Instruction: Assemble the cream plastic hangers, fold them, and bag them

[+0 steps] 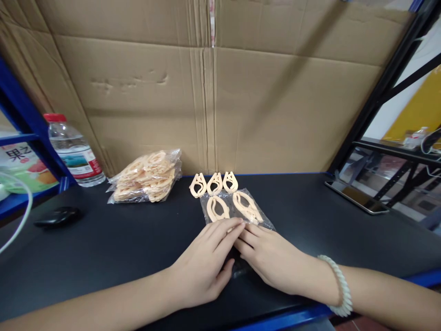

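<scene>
A small clear plastic bag [237, 208] lies on the black tabletop [113, 239] with two beige plastic clips inside. Both hands rest on its near end. My left hand [206, 264] lies flat, fingers stretched out and pressing the bag. My right hand [268, 257] lies beside it, fingers extended, tips touching the bag next to the left fingertips. Three loose beige clips [214, 183] sit in a row just beyond the bag. A white bead bracelet [339, 285] circles my right wrist.
A larger clear bag full of beige clips [146, 177] lies at the back left. A water bottle [74, 151] and a black mouse [57, 216] are at the far left. A phone [356, 196] lies at the right. Cardboard [213, 92] forms the back wall.
</scene>
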`<state>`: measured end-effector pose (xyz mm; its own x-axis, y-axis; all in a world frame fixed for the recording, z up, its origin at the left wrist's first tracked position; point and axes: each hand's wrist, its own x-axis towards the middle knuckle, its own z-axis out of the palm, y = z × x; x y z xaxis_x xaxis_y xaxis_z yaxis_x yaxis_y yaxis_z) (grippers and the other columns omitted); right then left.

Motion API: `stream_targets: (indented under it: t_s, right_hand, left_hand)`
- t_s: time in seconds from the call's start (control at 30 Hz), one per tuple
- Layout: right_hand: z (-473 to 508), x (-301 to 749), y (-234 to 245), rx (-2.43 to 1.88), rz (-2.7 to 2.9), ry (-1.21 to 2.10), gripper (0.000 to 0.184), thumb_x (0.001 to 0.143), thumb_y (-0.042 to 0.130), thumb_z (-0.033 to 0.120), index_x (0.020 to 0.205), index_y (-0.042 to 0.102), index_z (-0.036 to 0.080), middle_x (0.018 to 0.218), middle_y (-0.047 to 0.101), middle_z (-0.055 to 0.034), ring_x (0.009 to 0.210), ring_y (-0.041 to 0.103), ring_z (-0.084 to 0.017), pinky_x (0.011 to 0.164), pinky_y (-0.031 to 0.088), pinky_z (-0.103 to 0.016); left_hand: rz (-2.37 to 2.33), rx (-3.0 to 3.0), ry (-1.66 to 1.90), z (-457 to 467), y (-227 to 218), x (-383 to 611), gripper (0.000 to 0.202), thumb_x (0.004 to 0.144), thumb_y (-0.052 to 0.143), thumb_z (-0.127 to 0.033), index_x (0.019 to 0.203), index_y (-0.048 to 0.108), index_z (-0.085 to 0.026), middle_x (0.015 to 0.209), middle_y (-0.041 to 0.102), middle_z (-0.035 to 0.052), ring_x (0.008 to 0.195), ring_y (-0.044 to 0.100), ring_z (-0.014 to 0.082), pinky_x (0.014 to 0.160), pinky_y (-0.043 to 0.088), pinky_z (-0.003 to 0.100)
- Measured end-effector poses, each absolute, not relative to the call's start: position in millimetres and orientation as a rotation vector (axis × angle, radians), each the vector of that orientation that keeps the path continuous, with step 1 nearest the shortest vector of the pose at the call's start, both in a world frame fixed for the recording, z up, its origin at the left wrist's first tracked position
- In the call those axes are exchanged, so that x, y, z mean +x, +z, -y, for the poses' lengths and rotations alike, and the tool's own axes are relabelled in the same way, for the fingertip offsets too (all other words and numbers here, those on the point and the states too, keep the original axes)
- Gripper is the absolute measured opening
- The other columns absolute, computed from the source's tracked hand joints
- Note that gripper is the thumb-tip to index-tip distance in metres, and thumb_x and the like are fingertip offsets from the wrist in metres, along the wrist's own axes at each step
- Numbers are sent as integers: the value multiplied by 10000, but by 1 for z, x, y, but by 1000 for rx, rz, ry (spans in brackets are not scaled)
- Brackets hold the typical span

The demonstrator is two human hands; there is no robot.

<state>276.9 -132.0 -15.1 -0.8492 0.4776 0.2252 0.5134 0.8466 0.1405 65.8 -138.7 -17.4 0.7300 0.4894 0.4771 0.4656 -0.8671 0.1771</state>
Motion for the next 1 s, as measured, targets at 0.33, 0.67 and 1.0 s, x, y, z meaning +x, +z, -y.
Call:
stream_targets:
  t_s: [0.33, 0.67, 1.0]
  right_hand:
    - [140, 276, -8, -543, 2724, -389, 224, 913, 458, 143, 989, 658, 80, 919, 685, -131, 869, 624, -236, 758, 550, -354]
    - [41, 305, 39, -850, 2467, -460, 283, 979, 380, 192, 935, 651, 127, 890, 679, -108, 836, 598, -198, 771, 500, -338]
    - [-71, 271, 21, -885, 2845, -615, 400, 916, 402, 20, 1269, 565, 116, 1279, 563, -163, 1101, 476, -246, 874, 406, -357]
  left_hand:
    - [-779, 2881, 837, 139, -17, 65, 674, 820, 493, -47, 1452, 268, -114, 1406, 426, 183, 1307, 411, 280, 1084, 426, 471]
    - [-798, 2865, 807, 140, -15, 65, 691, 825, 496, -57, 1463, 249, -146, 1428, 418, 179, 1323, 403, 292, 1076, 422, 506]
    - [-767, 2864, 827, 139, -15, 63, 698, 829, 488, -62, 1471, 231, -155, 1419, 415, 178, 1319, 404, 294, 1075, 423, 504]
